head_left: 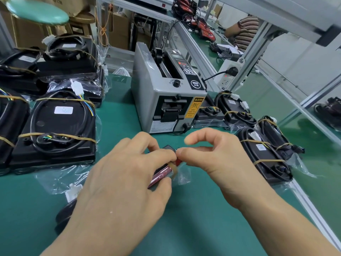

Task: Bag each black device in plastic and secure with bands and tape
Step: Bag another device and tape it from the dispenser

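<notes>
Spanning green mat (118, 137), bagged devices (55, 126)

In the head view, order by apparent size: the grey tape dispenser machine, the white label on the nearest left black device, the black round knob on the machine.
1. Grey tape dispenser machine
2. White label
3. Black round knob

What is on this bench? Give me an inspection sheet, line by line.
Surface: green mat, mostly covered.
Job's things: banded black devices stacked left, more at right; small red item in plastic under the hands.
Clutter: tape dispenser at centre.
Hands: left hand grips the red item; right hand pinches at its end.
Cables: dispenser's power cord runs to a socket strip.
Surroundings: cardboard boxes, green stool, another worker.
</notes>
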